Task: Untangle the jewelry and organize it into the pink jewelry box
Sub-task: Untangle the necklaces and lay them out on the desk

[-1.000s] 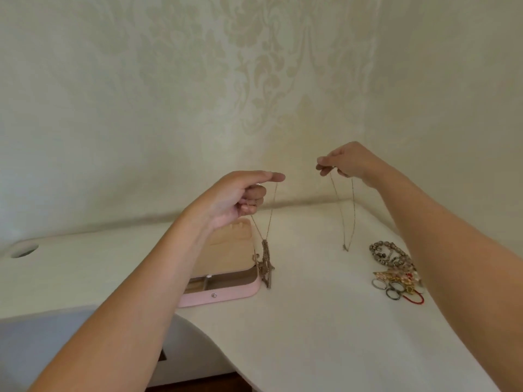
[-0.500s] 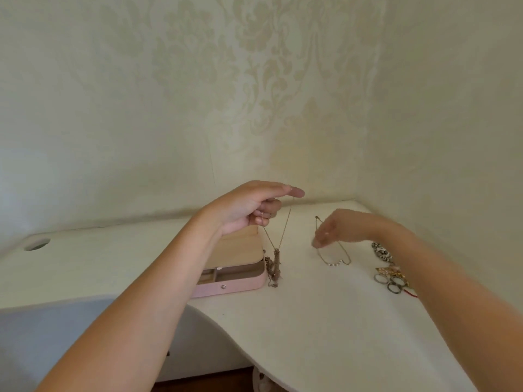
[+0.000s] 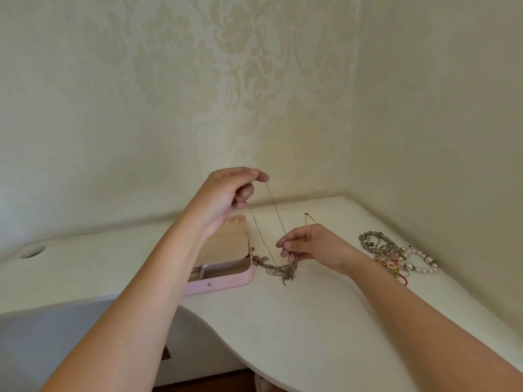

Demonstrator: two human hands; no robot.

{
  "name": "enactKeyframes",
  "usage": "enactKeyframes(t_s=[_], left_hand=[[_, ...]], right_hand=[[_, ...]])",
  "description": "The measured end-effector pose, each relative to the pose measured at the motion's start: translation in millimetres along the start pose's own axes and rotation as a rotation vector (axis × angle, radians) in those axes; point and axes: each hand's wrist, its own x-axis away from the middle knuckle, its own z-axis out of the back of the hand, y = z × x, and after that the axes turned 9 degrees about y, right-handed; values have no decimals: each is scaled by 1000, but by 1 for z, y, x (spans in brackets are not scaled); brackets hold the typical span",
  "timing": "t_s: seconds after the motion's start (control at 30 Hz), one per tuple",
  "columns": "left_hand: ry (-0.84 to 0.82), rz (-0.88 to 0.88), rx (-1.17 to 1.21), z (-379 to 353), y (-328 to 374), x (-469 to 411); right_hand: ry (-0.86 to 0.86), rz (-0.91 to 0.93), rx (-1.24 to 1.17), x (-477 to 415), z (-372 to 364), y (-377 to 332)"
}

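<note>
Two hands busy, left hand (image 3: 226, 193) still pinching chain (image 3: 273, 219) aloft, right hand (image 3: 311, 246) now pinching tangle (image 3: 278, 269) on table (image 3: 311, 321).

Cream damask wallpaper (image 3: 254, 80), room corner; white curved desk (image 3: 283, 321) w/ cable hole (image 3: 32, 251); soft even light.

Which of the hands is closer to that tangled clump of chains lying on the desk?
Right. The right hand is down at the tangled clump, its fingertips pinching into it. The left hand is raised well above it, holding up a thin chain.
</note>
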Motion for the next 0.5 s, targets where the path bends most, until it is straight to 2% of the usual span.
enactKeyframes(t_s=[0.13,0.33,0.43,0.5], left_hand=[[167,-67,-258,15,5,-3],[158,-20,-339,32,24,-4],[153,5,-438,35,23,-8],[147,17,-441,37,20,-9]], right_hand=[[173,-5,39,-4,4,4],[387,10,-145,-9,11,2],[418,74,-282,-4,18,-6],[423,94,-279,-2,20,-9]])
